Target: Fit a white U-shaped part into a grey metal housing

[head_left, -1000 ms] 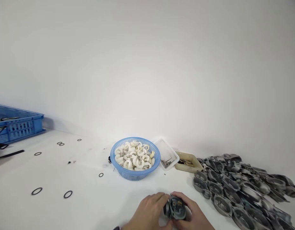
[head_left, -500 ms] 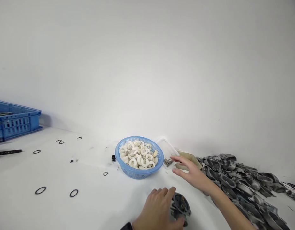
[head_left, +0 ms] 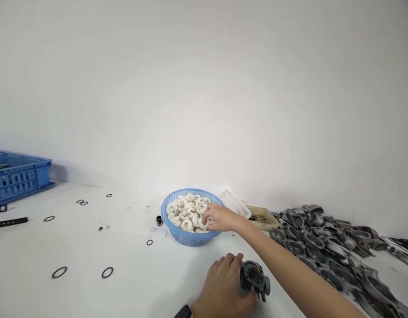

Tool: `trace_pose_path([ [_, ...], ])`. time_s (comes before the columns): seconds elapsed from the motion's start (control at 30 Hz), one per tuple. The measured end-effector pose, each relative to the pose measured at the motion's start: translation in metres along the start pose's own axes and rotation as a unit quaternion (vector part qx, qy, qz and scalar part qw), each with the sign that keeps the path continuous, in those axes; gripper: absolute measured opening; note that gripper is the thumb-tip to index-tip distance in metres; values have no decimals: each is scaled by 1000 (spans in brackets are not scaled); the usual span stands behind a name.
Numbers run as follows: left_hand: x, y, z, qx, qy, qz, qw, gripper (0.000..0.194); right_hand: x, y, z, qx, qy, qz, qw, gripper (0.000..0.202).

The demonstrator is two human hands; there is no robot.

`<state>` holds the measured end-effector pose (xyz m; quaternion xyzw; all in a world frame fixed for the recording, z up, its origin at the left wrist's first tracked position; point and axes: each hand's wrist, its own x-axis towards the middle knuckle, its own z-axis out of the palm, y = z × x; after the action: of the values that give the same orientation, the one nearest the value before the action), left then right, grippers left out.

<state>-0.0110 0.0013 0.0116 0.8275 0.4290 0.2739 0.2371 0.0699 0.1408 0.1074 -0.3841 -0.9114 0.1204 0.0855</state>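
My left hand (head_left: 222, 287) is closed around a dark grey metal carburetor body (head_left: 254, 279), which is tilted just above the white table near the bottom of the view. Part of the body is hidden by my palm and thumb. Inside the blue round basket (head_left: 190, 240), my right hand (head_left: 220, 217) reaches over the right rim. Its thumb and fingertips close on a white ring-shaped float (head_left: 208, 222) at the top of the pile. Many similar white floats (head_left: 187, 212) with small metal bits fill the basket.
Behind the basket lean a white plastic tray (head_left: 233, 201) and a beige tray (head_left: 261, 216) with small parts. A heap of grey metal castings (head_left: 333, 251) covers the right side. Several black O-rings (head_left: 59, 272) lie at left, near a blue crate (head_left: 21, 176) and a black strap (head_left: 9, 222).
My right hand has moved left from above the trays into the basket, its fingers closing on a float. My left hand has turned the carburetor body while keeping hold of it.
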Motion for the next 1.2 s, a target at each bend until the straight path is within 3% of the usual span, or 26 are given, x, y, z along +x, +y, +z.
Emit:
trace_pose_path([
  [0.2,-2,4,-3,-72,-12,13,997,52,-18,1,-20,121,37,6,992,2],
  [0.33,-3,8,-6,-69,-2,13,998,46,-56,-1,-36,245,60,23,967,22],
  [0.43,-3,6,-5,-58,-2,2,998,55,-96,-1,-35,332,79,39,939,34],
  [0.47,-3,5,-4,-53,0,1,999,58,-110,-1,-32,376,85,48,922,34],
  [0.57,-2,3,0,-22,25,21,999,57,-147,2,-19,587,112,114,793,29],
  [0.63,-1,4,2,-6,58,52,997,48,-167,1,-9,633,137,142,749,28],
  [0.67,-1,5,2,-8,74,67,995,41,-175,-1,-5,631,157,148,745,26],
  [0.73,0,7,1,-37,103,89,990,31,-188,-9,3,587,204,148,770,24],
  [0.83,-1,11,-5,-77,146,114,980,40,-202,-27,12,516,237,139,811,23],
  [0.93,-4,14,-14,-21,174,183,967,69,-206,-38,17,583,193,132,778,26],
  [1.0,-6,15,-17,37,175,231,956,75,-205,-36,18,636,154,136,744,28],
  [1.07,-6,16,-18,68,176,253,949,68,-202,-28,18,659,128,152,725,29],
  [1.2,-3,15,-13,81,202,270,938,44,-197,-16,17,660,123,184,718,32],
])
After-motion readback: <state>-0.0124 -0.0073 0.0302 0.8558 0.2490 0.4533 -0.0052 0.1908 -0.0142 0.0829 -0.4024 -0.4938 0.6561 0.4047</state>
